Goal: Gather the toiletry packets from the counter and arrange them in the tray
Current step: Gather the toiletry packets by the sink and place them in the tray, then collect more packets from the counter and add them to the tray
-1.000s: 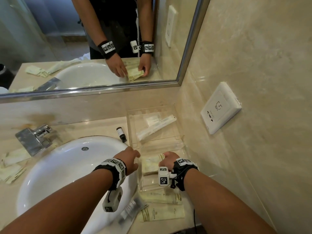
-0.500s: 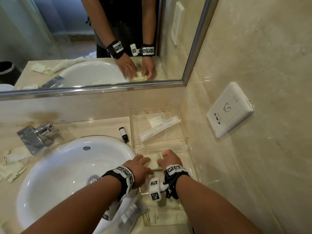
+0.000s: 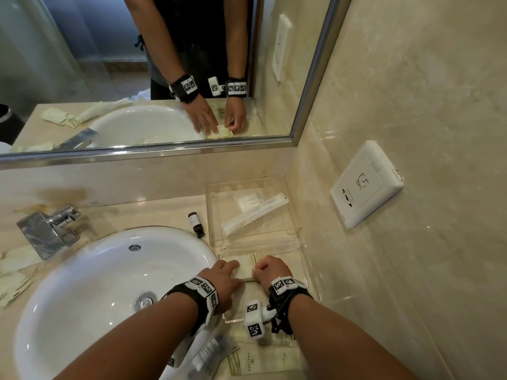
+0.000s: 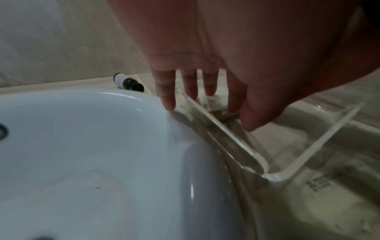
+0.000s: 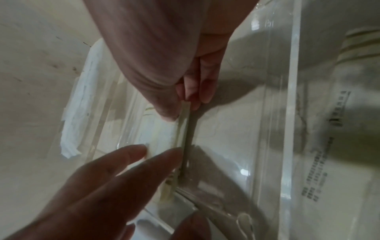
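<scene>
A small stack of cream toiletry packets (image 3: pixel 248 266) lies at the far end of the near clear tray (image 3: pixel 310 281), right of the sink. My left hand (image 3: pixel 230 267) presses on the stack with straight fingers (image 4: pixel 190 87). From the right, my right hand (image 3: pixel 260 267) pinches the stack's edge (image 5: pixel 183 123) between thumb and fingers (image 5: pixel 205 91). The far clear tray (image 3: pixel 214 215) holds a long white packet (image 3: pixel 253 213) and a small white one. More cream packets (image 3: pixel 263 360) lie on the counter in front of the near tray, others left of the sink (image 3: pixel 16 281).
The white sink (image 3: pixel 96 283) fills the left, its chrome tap (image 3: pixel 46 229) behind it. A small dark bottle (image 3: pixel 196 224) lies between sink and far tray. A clear-wrapped item (image 3: pixel 211 352) rests on the sink's near rim. Wall and socket (image 3: pixel 365 185) close the right side.
The packet stack went from tilted in my right hand to lying low in the near tray. My left hand moved from the tray's left wall onto the stack.
</scene>
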